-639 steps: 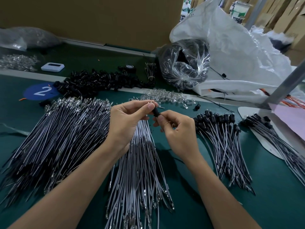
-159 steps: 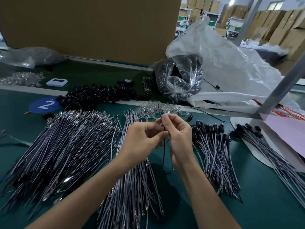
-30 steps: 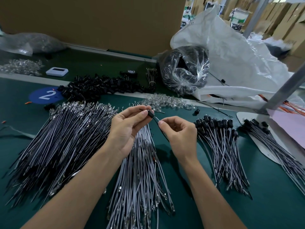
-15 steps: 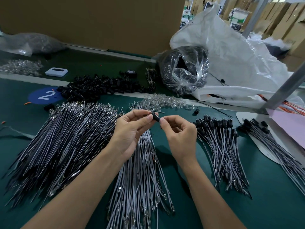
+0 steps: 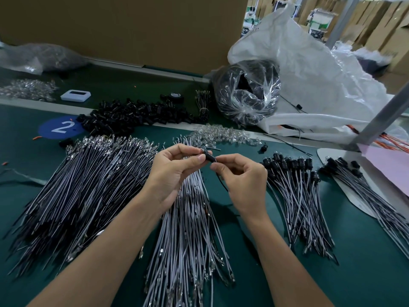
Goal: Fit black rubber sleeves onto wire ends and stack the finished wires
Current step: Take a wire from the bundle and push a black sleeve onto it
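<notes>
On my worktop point(image 5: 365, 273) I see bare wires point(image 5: 84, 191) left and centre, finished wires point(image 5: 296, 196) right, sleeves point(image 5: 132, 116) behind, bag point(image 5: 245, 96) behind right.

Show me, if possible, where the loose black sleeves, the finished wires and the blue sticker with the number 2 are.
loose black sleeves point(image 5: 132, 115): head view, middle of the pile.
finished wires point(image 5: 296, 202): head view, middle of the nearer bundle.
blue sticker point(image 5: 61, 127): head view, centre of the disc.

Pinches a black rubber sleeve point(image 5: 209, 157) in the left hand point(image 5: 174, 173), grips its thin wire point(image 5: 221, 181) in the right hand point(image 5: 243, 181) just behind it, above a bundle of bare grey wires point(image 5: 190, 229) on the green table point(image 5: 365, 273). To the right, sleeved wires point(image 5: 296, 202) in a fan; behind, loose black sleeves point(image 5: 132, 114) in a heap.
</notes>
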{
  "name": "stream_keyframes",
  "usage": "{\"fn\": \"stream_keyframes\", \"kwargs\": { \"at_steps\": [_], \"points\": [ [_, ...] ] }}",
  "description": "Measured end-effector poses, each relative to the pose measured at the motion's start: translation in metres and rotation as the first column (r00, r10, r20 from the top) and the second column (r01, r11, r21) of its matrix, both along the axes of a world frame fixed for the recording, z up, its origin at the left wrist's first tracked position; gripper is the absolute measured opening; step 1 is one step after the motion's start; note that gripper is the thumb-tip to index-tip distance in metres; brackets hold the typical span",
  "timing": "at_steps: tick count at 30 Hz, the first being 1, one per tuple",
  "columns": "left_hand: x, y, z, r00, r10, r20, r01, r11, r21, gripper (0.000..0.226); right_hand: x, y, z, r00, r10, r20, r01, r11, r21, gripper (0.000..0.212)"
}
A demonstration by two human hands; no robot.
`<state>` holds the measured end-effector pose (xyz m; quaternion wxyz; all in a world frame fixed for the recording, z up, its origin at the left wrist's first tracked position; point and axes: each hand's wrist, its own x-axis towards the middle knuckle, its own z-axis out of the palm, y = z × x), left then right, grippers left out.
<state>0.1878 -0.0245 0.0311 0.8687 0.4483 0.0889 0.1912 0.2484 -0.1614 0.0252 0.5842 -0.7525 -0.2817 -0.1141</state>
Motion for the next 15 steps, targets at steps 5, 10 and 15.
{"fn": "stream_keyframes", "kwargs": {
  "at_steps": [5,10,15],
  "points": [
    [-0.0023,-0.0008,0.0026,0.997,0.071,-0.011,-0.070,0.992,0.101,0.014,0.0011,-0.0014,-0.0017,0.992,-0.042,0.116,0.043,0.999,-0.008,0.010],
    [-0.0018,-0.0032,0.0035,0.996,0.091,0.017,-0.092,0.993,0.070,0.014,0.0035,-0.0025,-0.0018,0.977,-0.034,0.210,0.049,0.997,-0.067,0.011],
    [0.0014,-0.0032,0.0009,0.995,0.104,0.011,-0.104,0.994,0.026,0.014,0.0037,-0.0023,-0.0028,0.986,-0.022,0.163,0.030,0.998,-0.049,0.015]
  ]
}}
